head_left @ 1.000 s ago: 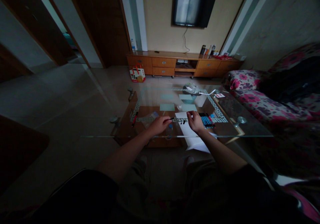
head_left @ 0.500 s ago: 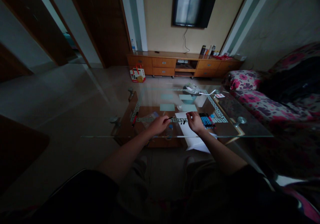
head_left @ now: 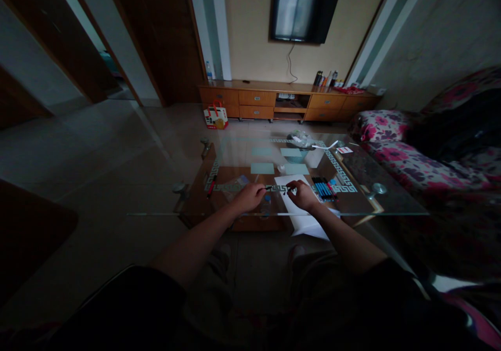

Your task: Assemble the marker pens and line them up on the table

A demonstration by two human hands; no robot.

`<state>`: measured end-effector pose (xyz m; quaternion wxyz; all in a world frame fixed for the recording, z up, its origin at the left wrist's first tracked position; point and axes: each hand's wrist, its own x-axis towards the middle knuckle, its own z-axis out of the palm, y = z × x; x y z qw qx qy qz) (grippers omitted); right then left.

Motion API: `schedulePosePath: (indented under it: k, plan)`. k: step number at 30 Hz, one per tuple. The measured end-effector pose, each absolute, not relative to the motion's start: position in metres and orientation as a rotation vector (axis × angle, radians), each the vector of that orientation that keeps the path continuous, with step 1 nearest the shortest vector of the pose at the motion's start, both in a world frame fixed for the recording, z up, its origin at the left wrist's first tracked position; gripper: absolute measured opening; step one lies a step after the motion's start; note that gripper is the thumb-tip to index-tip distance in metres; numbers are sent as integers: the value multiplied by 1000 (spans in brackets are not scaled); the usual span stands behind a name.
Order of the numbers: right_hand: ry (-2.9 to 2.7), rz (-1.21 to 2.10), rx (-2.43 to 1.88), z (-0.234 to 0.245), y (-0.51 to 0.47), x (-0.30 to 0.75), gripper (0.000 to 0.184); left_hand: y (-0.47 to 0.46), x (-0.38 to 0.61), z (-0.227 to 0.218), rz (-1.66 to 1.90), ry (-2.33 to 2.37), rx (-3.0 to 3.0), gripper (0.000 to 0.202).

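Note:
My left hand (head_left: pixel 250 197) is closed around a thin dark pen part (head_left: pixel 269 188), which points right above the glass table (head_left: pixel 230 155). A little to its right, the fingertips of my right hand (head_left: pixel 304 195) pinch at a small black piece (head_left: pixel 290 188) over the white paper (head_left: pixel 299 218). Another tiny dark bit (head_left: pixel 284 193) lies close by on the paper. Right of that hand, several blue-and-black pens (head_left: pixel 321 188) lie in a row. A red-and-black pen (head_left: pixel 212 186) rests alone at the left.
A basket with a plastic bag (head_left: pixel 301 140) shows near the table's far side. A white card (head_left: pixel 344 150) lies toward the far right corner. Beyond stand a wooden TV cabinet (head_left: pixel 256 98) and a carrier bag (head_left: pixel 215 117); a flowered sofa (head_left: pixel 415 145) is at the right.
My right hand has moved left, and its fingers have come onto the small black piece. The pen part in my left hand has tilted slightly and its tip sits lower.

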<state>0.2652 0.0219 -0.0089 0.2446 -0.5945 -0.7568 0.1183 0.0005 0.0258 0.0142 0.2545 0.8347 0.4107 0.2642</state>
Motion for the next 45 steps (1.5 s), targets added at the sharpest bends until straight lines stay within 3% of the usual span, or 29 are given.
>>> schedulePosePath:
  k: [9, 19, 45]
  plan:
    - [-2075, 304, -1681, -7, 22, 267, 13, 28, 0, 11, 705, 1113, 2282, 23]
    - [-1755, 406, -1568, 11, 18, 253, 20, 30, 1, 6, 737, 1118, 2280, 20]
    - [-1825, 571, -1342, 10, 15, 240, 24, 29, 0, 5, 755, 1096, 2247, 15]
